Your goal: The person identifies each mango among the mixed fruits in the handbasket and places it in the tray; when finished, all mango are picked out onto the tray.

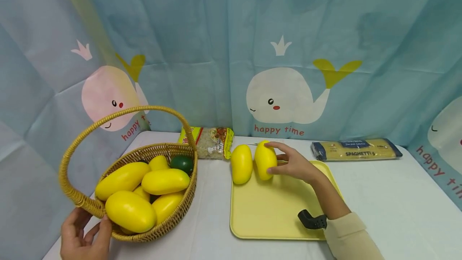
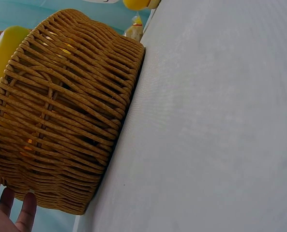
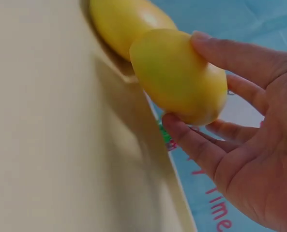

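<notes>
My right hand [image 1: 294,164] holds a yellow mango [image 1: 265,160] between thumb and fingers at the back left of the yellow tray [image 1: 274,234]; the right wrist view shows the mango [image 3: 177,77] between the fingertips. Beside it, a second mango [image 1: 241,164] lies at the tray's back left corner. On the left stands a wicker basket [image 1: 180,212] with several mangoes [image 1: 130,211] and a dark green fruit [image 1: 182,164] inside. My left hand [image 1: 86,234] grips the basket's near left rim by the handle's foot, its fingers against the wicker in the left wrist view.
A clear bag of pale food [image 1: 213,143] lies behind, between basket and tray. At the back right is a spaghetti packet [image 1: 355,150]. A curtain with whales [image 1: 285,95] hangs along the table's far side. A black wrist mount [image 1: 311,220] sits by my right cuff.
</notes>
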### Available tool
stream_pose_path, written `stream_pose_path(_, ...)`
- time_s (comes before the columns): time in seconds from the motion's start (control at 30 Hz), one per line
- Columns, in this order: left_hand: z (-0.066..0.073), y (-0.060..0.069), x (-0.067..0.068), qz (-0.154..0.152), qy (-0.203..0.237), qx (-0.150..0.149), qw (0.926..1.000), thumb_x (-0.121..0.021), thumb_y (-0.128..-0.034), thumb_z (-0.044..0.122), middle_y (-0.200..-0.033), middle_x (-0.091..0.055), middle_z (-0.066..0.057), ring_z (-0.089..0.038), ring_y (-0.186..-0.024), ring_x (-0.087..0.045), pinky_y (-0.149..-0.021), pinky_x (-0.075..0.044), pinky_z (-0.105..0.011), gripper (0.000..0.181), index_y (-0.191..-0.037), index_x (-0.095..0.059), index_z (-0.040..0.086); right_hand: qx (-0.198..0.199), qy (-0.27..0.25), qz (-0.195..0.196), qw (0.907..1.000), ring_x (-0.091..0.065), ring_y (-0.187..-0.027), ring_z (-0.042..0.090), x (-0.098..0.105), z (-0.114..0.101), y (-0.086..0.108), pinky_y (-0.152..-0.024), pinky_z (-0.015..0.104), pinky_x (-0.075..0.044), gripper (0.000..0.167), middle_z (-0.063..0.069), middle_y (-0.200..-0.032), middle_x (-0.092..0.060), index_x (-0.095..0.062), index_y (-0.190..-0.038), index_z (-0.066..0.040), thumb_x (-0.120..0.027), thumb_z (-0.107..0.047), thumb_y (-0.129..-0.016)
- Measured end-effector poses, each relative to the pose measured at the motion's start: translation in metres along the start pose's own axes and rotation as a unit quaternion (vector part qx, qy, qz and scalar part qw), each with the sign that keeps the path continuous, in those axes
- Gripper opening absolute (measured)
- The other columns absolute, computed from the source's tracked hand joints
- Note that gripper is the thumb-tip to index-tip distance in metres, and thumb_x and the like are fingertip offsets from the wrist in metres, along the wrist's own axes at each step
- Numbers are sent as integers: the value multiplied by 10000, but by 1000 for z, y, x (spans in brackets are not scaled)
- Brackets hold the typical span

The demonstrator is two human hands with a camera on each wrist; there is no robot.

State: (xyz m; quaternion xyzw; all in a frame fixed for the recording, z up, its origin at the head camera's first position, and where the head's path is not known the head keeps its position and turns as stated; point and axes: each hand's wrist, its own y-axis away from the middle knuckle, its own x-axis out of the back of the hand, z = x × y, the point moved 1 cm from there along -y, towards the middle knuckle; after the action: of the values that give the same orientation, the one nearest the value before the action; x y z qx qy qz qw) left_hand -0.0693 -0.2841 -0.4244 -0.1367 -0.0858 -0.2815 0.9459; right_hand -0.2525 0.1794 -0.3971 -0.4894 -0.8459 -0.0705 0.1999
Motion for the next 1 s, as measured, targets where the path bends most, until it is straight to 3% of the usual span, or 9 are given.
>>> stream_pose_path(0.2,2,1,0,-10,-44,50,10000,-627,-939,7,-1383,-458,-75,-124,-1297,-441,-763,-407,7,643,-1517,-407,185,-76,-95,-28,9999,-506,-1274,434,-3,6,-3,-1047,541,-442,747,118,-1575,-337,-440,-1511,-121,-811,-157,-863)
stream_pose_path(0.4,2,0,0,-8,-56,117,9999,-625,-941,12,-1401,-456,-73,-125,-1297,-438,-772,-414,-3,644,-1516,-404,199,-109,319,41,9994,-532,-1234,415,-3,5,-3,-989,507,-501,776,129,-1548,-378,-441,-1512,-132,-833,-169,-843)
stream_pose_path(0.6,0,0,0,-12,-83,68,9999,-626,-945,18,-1416,-452,-99,-128,-1302,-435,-768,-414,-5,645,-1520,-400,201,-406,532,-58,9977,-583,-1147,371,-1,1,1,-908,458,-550,892,158,-1534,-365,-362,-1551,-162,-858,-149,-811)
stream_pose_path(1.0,0,0,-1,-27,-144,23,9999,-624,-947,24,-1408,-454,-96,-132,-1298,-439,-770,-413,-5,642,-1521,-398,205,-389,452,-207,9980,-560,-1181,379,-6,0,0,-975,475,-517,965,184,-1510,-374,-279,-1562,-127,-858,-62,-792)
